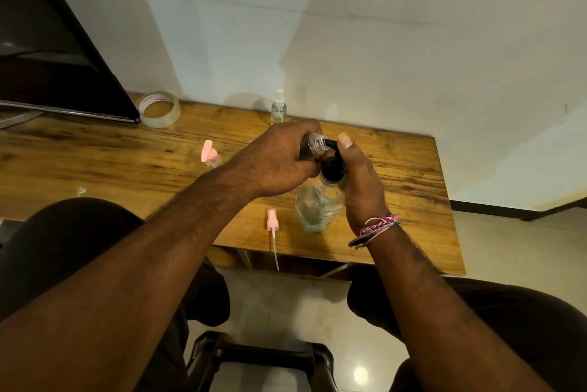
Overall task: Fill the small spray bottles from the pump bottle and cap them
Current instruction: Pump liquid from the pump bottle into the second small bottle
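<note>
My left hand (279,156) grips a small clear spray bottle (313,144), uncapped, tipped so its threaded neck meets the black nozzle of the pump bottle (317,207). The pump bottle is clear and stands on the wooden table (127,163). My right hand (359,182) wraps the pump bottle's black pump head, thumb on top of it. A loose pink spray cap with its dip tube (272,228) lies at the table's front edge. A small bottle with a pink cap (211,155) sits left of my hands. A capped clear spray bottle (279,107) stands by the wall.
A roll of clear tape (159,109) lies at the back left beside a dark screen (47,52). The table's right edge (444,201) drops to a tiled floor. A dark stool (263,360) stands between my knees below the table.
</note>
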### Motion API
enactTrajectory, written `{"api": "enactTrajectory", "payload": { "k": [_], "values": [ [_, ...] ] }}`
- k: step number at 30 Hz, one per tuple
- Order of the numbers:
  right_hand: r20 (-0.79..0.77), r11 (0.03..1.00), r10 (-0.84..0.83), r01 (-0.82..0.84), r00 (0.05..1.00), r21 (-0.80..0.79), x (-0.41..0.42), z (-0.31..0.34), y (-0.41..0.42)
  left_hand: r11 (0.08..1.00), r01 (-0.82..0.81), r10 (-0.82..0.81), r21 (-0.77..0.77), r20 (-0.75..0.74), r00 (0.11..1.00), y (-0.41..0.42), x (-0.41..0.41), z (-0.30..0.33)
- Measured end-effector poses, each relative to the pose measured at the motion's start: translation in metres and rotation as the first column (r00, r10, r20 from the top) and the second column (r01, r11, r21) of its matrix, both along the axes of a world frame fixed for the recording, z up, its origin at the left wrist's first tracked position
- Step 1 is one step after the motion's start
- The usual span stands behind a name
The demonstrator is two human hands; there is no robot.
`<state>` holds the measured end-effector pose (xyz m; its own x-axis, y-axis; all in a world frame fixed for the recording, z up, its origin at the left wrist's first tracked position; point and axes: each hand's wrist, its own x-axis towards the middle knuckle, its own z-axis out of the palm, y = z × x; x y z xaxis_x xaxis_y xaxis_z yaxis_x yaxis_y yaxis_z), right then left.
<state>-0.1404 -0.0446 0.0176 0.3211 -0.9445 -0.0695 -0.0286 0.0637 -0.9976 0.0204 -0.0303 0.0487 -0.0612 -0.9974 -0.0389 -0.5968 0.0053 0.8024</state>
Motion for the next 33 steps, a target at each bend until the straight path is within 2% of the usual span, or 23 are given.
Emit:
{"api": "enactTrajectory", "payload": {
  "k": [17, 24, 33],
  "values": [
    [0.082, 0.998, -0.06, 0.059, 0.995, 0.009, 0.003, -0.01, -0.003, 1.0, 0.013, -0.013, 0.021, -0.018, 1.0, 0.001, 0.002, -0.007],
    [0.044, 0.996, -0.082, 0.084, 0.996, -0.04, 0.003, -0.012, -0.003, 1.0, 0.016, -0.016, 0.017, 0.003, 1.0, 0.001, 0.004, -0.009],
    [-0.011, 0.999, -0.036, 0.036, 0.999, 0.033, 0.001, 0.0, 0.002, 1.0, 0.011, -0.011, -0.005, -0.002, 1.0, 0.001, 0.004, -0.006]
  ]
}}
